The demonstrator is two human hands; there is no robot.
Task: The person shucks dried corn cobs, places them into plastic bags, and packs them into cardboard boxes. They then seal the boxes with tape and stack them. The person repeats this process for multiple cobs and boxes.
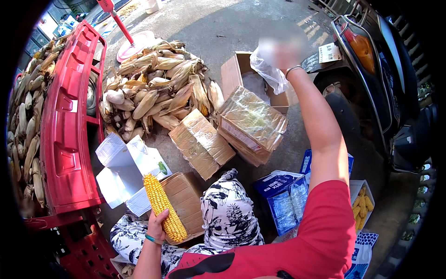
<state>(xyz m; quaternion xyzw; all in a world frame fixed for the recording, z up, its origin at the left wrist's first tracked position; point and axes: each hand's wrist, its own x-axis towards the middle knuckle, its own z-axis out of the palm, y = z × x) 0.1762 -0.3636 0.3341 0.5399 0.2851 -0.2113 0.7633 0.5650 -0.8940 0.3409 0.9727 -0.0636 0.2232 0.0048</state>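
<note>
My left hand [156, 225] grips a husked ear of yellow corn [163, 207] near its lower end, above a closed cardboard box [183, 202]. A green band circles that wrist. Stretched far forward, my right hand [284, 57] is blurred, so its fingers do not show distinctly. A transparent plastic bag [270, 71] hangs from it over an open cardboard box [231, 75]. More plastic film [254, 83] lies inside this box. In front of it, a taped carton [254, 120] rests on flattened cardboard. Another taped carton [202, 143] stands nearer my knee.
Unhusked corn [156, 87] is heaped beside a red truck-bed side panel [71, 122]. An open white box [120, 181] stands at left. Blue cartons [278, 188] and a crate of husked corn [362, 205] are on my right. A parked motor scooter [369, 80] borders the far right.
</note>
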